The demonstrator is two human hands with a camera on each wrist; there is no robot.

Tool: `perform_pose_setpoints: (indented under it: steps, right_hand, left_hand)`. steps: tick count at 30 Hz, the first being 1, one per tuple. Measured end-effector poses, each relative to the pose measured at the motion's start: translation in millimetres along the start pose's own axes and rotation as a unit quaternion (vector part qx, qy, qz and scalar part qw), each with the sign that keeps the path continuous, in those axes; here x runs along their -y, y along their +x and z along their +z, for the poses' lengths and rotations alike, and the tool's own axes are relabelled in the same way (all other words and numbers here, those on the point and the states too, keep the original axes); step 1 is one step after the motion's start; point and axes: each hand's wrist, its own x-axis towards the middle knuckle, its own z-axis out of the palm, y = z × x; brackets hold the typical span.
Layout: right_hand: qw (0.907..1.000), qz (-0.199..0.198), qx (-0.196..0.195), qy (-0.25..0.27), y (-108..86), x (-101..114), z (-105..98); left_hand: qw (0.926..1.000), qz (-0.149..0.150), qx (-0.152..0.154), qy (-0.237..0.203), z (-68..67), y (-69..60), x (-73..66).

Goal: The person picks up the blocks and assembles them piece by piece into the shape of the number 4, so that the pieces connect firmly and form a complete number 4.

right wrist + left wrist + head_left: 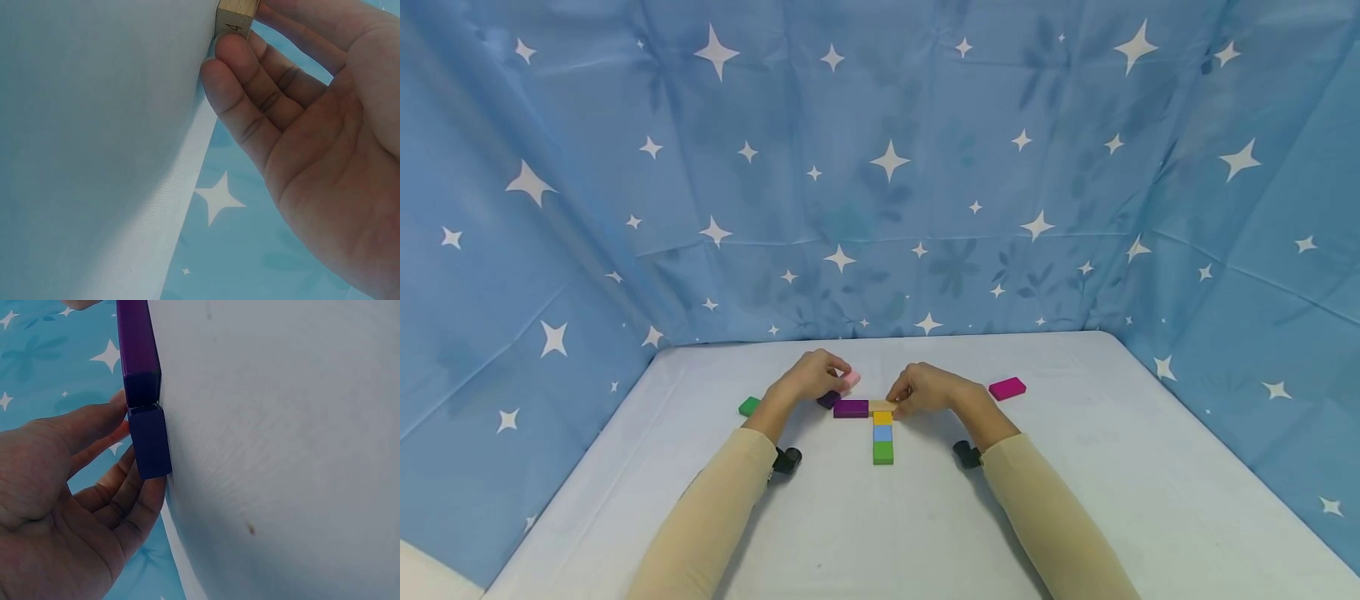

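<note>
At the far side of the table, my left hand (811,375) pinches a pink block (852,379) at its fingertips; the left wrist view hides that block. Close to this hand's fingers are a dark navy block (150,442) and a purple block (851,409). My right hand (927,387) grips the right end of a plain wooden block (880,407), marked 4 on its end (232,25). Purple and wooden blocks lie end to end. Running from the wooden one towards me is a line of yellow (882,418), blue (882,433) and green (883,452) blocks.
Another green block (749,407) lies left of the left wrist. A magenta block (1007,388) lies right of the right hand. The white table (880,533) ends at a blue curtain (880,192) with white stars. Black wrist cameras (787,461) hang beneath the forearms.
</note>
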Motion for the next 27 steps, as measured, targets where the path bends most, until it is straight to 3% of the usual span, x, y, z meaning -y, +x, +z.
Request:
perform_pose_setpoints:
  steps: [27]
  right_hand:
    - [1.0,-0.007,0.003,0.005,0.5,-1.1,-1.0]
  left_hand:
    - [0.9997,0.018,-0.001,0.017,-2.4,-0.8,1.0]
